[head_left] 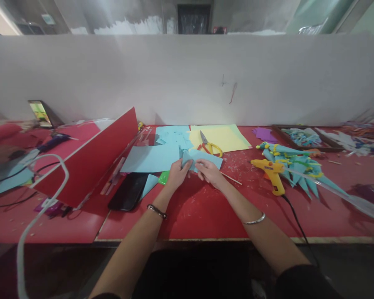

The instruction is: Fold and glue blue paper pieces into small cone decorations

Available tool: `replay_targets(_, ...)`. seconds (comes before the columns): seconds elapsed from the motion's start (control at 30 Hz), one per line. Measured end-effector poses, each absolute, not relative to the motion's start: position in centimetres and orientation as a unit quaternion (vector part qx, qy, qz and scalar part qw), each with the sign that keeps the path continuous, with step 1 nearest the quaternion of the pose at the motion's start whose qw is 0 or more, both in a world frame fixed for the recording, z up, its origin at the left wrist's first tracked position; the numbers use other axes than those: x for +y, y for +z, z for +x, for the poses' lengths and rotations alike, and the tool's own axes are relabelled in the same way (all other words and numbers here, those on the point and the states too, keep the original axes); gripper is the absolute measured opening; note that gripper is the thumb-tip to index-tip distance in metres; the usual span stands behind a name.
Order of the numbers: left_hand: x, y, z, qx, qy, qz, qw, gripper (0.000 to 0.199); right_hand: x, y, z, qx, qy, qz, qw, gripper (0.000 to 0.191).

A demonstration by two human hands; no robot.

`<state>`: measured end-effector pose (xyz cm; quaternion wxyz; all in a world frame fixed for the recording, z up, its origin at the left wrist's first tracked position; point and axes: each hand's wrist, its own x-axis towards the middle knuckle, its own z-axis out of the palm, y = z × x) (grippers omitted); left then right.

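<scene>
A light blue paper sheet (212, 159) is between my hands above the red table. My left hand (178, 172) is closed on its left end, thumb on top. At the paper's lower edge, my right hand (208, 171) has its fingers curled in a pinch against the sheet. Left of them lies a larger blue sheet (152, 158). Just behind are scissors (209, 146) with red and yellow handles, resting on yellow paper (233, 139). A thin wooden stick (232, 178) sits to the right of my right hand.
A yellow glue gun (273, 172) lies at right, before a pile of blue paper cones (296, 162). A black phone (128, 192) rests at left. The red upright board (96, 166) divides the table (187, 220); a white wall (174, 79) stands behind.
</scene>
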<state>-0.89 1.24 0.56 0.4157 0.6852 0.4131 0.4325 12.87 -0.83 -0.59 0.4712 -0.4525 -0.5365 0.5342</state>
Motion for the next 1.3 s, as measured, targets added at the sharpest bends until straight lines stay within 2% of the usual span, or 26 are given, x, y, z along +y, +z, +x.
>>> replay_targets(0.13, 1.0, 0.58, -1.01, 0.432, 0.408, 0.698, 0.398, 0.031, -0.98, -0.63, 12.85, -0.551, 0.554, -0.459, 0.422, 0.046)
replay_targets(0.3, 0.94, 0.49, -0.99, 0.421, 0.424, 0.705, 0.382, 0.036, -1.09, -0.54, 12.86, -0.551, 0.547, -0.462, 0.429, 0.041)
replay_targets(0.43, 1.04, 0.35, -0.93, 0.419, 0.44, 0.698, 0.38, 0.044, -0.83, -0.95, 12.7, -0.546, 0.57, -0.419, 0.449, 0.05)
replay_targets(0.53, 1.04, 0.28, -0.86, 0.411, 0.442, 0.698, 0.387, 0.044, -0.74, -1.2, 12.58, -0.532, 0.623, -0.376, 0.432, 0.055)
replay_targets(0.77, 1.18, 0.24, -0.84, 0.414, 0.461, 0.708, 0.339, 0.04, -1.08, -1.01, 12.56, -0.53, 0.665, -0.346, 0.395, 0.052)
replay_targets(1.0, 1.44, 0.1, -0.83, 0.418, 0.447, 0.719, 0.329, 0.029, -0.93, -1.09, 12.51, -0.53, 0.634, -0.364, 0.429, 0.048)
replay_targets(1.3, 1.37, 0.18, -0.71, 0.431, 0.435, 0.714, 0.338, 0.027, -0.76, -1.37, 12.63, -0.531, 0.626, -0.376, 0.43, 0.047)
